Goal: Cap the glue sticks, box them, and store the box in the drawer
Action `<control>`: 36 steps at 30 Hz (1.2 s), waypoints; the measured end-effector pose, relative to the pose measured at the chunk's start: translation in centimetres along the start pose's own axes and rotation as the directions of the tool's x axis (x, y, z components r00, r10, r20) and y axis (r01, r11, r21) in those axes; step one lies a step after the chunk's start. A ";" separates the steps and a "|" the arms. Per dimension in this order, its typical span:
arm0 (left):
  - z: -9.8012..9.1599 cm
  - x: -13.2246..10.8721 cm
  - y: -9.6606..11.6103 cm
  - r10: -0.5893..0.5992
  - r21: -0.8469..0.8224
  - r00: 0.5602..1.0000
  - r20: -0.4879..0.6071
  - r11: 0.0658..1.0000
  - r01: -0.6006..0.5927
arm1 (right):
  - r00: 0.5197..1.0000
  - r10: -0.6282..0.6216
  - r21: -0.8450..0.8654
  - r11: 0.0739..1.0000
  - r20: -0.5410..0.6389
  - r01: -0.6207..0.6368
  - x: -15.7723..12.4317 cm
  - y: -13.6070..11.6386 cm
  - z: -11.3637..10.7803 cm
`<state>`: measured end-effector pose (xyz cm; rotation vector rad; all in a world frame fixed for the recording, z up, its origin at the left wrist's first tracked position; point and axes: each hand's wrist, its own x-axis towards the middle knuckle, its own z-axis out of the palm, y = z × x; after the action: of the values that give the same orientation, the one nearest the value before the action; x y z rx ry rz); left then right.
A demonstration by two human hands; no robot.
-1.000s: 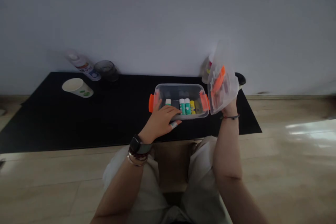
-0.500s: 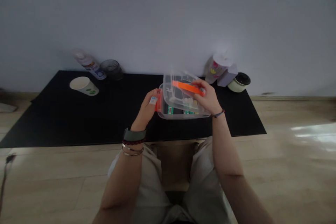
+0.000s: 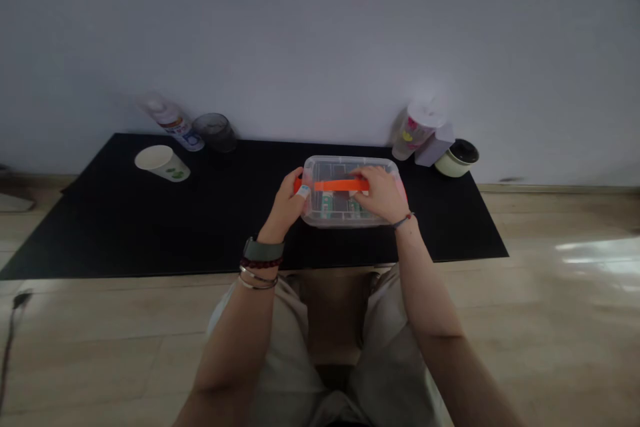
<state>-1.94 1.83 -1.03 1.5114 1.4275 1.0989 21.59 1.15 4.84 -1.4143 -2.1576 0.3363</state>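
Observation:
In the middle of the black table stands a clear plastic storage box. Its clear lid lies flat over the top, with an orange handle running across it. My left hand is closed around the box's left end, by an orange latch, thumb along the lid's edge. Over the right half of the lid, my right hand has its fingers curled at the right end of the handle. Green-and-white packets show blurred through the lid. The right-hand latch is mostly covered by my right hand.
A paper cup, a spray can and a dark glass stand on the left of the black tabletop. At the right back are a flowered tumbler, a pale box and a lidded pot. A wall rises behind.
The lid, tilted above the box in my right hand before, has come down level onto it. My left hand has stayed at the left end and shifted slightly right.

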 end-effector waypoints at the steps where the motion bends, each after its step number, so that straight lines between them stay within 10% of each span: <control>1: 0.0 0.0 0.1 -0.013 -0.001 1.000 -0.005 1.000 0.013 | 1.000 -0.011 0.021 1.000 -0.006 0.011 0.0 0.1 0.0; 11: 0.2 0.5 0.7 -0.040 -0.040 0.999 -0.025 0.998 0.039 | 0.889 0.214 0.196 0.970 -0.405 -0.144 -1.1 6.2 -1.7; 36: 1.1 2.2 0.9 0.037 0.023 0.999 0.004 0.999 -0.037 | 0.909 0.356 0.397 0.883 -0.217 -0.251 -1.1 8.0 0.8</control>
<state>-0.60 3.96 -0.39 1.5612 1.4194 1.1041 27.66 3.54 0.04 -1.4806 -1.5427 0.5771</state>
